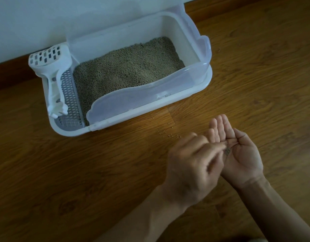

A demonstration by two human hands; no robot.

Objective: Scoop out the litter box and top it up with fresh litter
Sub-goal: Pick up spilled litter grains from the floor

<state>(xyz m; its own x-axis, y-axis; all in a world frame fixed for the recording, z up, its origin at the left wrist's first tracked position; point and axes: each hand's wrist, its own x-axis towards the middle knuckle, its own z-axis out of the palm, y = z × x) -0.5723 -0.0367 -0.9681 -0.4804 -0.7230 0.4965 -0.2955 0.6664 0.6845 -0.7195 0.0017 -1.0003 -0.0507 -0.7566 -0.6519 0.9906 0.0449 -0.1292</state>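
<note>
A white litter box (pixel 150 109) with translucent walls stands against the wall, filled with grey-brown litter (pixel 126 69). A white slotted scoop (pixel 53 74) lies on the grey grated step at the box's left end. My right hand (pixel 238 151) is palm up in front of the box, fingers straight, with a few litter grains (pixel 227 151) in the palm. My left hand (pixel 192 165) is back up beside it, its curled fingertips pinched together over the grains in the right palm. Whether a grain sits between those fingertips is hidden.
Several spilled litter grains (pixel 168 134) lie on the wooden floor (pixel 80 172) just ahead of my hands, near the box's front edge. A white wall (pixel 46 23) runs behind the box.
</note>
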